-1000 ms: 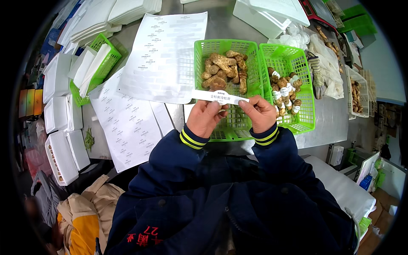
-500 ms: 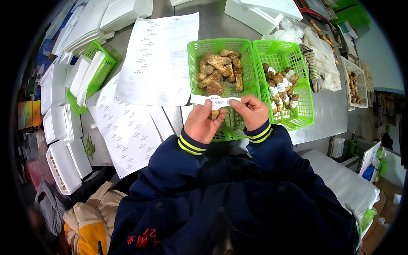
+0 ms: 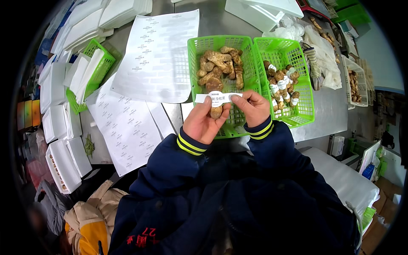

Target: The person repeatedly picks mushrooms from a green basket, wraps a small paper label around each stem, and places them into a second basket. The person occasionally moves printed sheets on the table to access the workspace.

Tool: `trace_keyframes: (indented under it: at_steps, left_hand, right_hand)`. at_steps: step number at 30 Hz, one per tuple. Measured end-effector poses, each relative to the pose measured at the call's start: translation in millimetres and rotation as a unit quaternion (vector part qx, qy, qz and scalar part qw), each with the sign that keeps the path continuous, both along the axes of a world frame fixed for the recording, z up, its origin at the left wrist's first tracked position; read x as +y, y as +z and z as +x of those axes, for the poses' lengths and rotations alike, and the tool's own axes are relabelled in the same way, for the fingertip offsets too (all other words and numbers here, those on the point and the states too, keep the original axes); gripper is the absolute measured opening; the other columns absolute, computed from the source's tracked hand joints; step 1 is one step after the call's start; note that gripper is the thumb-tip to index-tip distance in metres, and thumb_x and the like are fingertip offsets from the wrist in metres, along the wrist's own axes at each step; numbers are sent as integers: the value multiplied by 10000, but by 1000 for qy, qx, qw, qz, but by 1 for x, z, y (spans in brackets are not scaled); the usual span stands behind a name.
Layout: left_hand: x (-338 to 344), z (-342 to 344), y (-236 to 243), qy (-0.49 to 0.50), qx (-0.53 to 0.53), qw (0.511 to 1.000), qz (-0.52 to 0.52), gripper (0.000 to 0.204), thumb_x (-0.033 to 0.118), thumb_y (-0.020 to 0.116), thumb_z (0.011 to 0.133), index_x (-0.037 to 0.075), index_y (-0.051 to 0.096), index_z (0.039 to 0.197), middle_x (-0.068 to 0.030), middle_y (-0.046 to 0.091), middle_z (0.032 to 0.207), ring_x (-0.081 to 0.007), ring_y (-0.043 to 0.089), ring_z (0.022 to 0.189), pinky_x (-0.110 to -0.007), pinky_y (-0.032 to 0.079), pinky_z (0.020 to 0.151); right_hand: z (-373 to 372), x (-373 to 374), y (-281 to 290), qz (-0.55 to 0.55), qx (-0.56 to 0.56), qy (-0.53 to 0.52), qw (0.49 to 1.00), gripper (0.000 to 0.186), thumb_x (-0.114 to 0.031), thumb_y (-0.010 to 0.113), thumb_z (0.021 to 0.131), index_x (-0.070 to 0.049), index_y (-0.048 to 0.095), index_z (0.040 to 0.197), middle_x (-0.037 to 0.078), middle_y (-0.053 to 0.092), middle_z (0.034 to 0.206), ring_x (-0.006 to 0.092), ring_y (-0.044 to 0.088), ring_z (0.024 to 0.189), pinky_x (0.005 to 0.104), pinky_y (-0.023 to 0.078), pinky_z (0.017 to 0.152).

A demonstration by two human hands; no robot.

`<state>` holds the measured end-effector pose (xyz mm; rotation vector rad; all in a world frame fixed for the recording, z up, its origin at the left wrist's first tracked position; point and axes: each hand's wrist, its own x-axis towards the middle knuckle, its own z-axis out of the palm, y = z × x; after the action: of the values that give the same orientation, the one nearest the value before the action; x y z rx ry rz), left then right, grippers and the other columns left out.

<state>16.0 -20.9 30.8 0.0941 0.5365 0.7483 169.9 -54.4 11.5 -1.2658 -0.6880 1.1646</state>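
My left hand [image 3: 203, 121] is closed round a brown mushroom [image 3: 216, 112], its cap pointing away from me and its stem end toward me. Across the mushroom lies a white paper label [image 3: 218, 99] with a rounded middle and two narrow strips. My left thumb presses near the label's left strip. The right strip is pinched between thumb and fingers of my right hand [image 3: 255, 111]. Both hands are over the near part of a green basket [image 3: 238, 123], where several loose mushrooms [image 3: 221, 63] lie. A second green basket [image 3: 299, 114], just right, holds several mushrooms wrapped with white labels [image 3: 282, 87].
Printed label sheets [image 3: 159, 55] cover the metal table to the left. Beyond them stand white foam boxes [image 3: 59, 83] and a small green basket [image 3: 100, 78]. A foam box [image 3: 250, 19], plastic wrapping [image 3: 323, 55] and a striped glove [image 3: 312, 63] sit at the far right.
The label has shifted slightly right and now lies flatter across the mushroom. My right hand has moved a little right, still pinching the strip. My left hand keeps its hold.
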Motion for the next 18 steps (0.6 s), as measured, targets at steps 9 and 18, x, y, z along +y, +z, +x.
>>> trace_keyframes:
  at_steps: [9, 18]
  left_hand:
    - [1, 1, -6, -23, -7, 1000, 20, 313, 208, 485, 906, -32, 466, 1106, -115, 578, 982, -175, 578, 890, -266, 498, 778]
    - [-6, 1, -6, -14, 21, 1000, -18, 231, 181, 530, 884, 51, 488, 1071, -33, 555, 932, -155, 579, 839, -256, 506, 722]
  right_hand:
    - [7, -2, -7, 0, 1, -6, 1000, 86, -61, 668, 774, -4, 606, 788, -51, 503, 638, 16, 401, 573, 177, 310, 509]
    - [60, -1, 37, 120, -97, -162, 975, 207, -61, 632, 797, 27, 566, 972, -5, 535, 702, 41, 440, 605, 177, 358, 549]
